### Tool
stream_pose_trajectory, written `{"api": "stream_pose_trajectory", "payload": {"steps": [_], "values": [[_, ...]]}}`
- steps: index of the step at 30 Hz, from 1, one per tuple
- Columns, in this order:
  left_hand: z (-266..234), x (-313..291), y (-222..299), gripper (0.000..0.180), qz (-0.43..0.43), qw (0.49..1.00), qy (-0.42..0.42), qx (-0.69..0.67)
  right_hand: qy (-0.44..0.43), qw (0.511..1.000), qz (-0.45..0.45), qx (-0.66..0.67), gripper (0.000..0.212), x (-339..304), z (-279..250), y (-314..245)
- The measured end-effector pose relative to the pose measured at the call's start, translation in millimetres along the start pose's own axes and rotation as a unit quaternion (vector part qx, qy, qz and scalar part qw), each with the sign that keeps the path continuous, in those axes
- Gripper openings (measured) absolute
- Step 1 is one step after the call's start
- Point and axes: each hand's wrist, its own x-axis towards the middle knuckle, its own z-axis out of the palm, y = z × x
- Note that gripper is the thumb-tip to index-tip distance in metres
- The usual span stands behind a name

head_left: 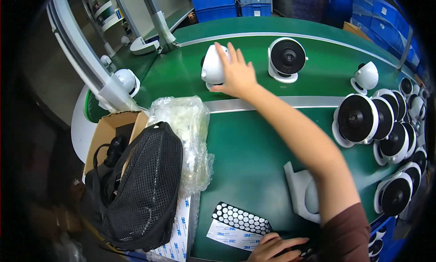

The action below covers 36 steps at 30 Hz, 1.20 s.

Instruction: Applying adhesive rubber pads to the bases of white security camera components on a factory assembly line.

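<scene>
My right hand [236, 75] reaches across to a white round-headed camera [211, 67] standing on the far green belt. Its thumb lies low by the camera's base and the index finger lies over the top; the other fingers spread out. At the lower edge, my left hand [277, 249] has bent fingers pointing right, over something dark that I cannot make out. It is beside a black sheet of white round pads [240, 216], which lies on a white backing sheet with blue print [227, 234]. Another white camera with a black face [289, 57] stands right of my right hand.
A white camera [366, 75] sits farther right on the belt, with several black-faced cameras [356, 119] grouped below. A grey-white curved part [299, 194] lies under my right forearm. Left are a black mesh bag [145, 184], a cardboard box [106, 130] and bubble wrap [181, 125].
</scene>
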Motion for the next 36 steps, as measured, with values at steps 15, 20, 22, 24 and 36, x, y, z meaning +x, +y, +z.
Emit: {"api": "stream_pose_trajectory", "payload": {"steps": [15, 20, 22, 24, 36], "values": [[13, 3, 2, 0.011, -0.163, 0.979, 0.117, -0.04, -0.338, 0.783, 0.218, 0.474, 0.082, -86, -204, 52], [15, 15, 7, 0.006, -0.058, 0.988, 0.125, 0.063, -0.336, 0.727, 0.338, 0.493, 0.05, -171, -246, 84], [24, 21, -3, 0.006, -0.039, 0.99, 0.11, 0.076, -0.31, 0.821, 0.259, 0.403, 0.041, -198, -233, 93], [25, 22, -2, 0.007, -0.059, 0.99, 0.099, 0.085, -0.245, 0.928, 0.171, 0.223, 0.044, -209, -210, 94], [14, 6, 6, 0.009, -0.084, 0.983, 0.153, 0.059, 0.02, 0.975, 0.045, 0.218, 0.027, -218, -241, 55]]}}
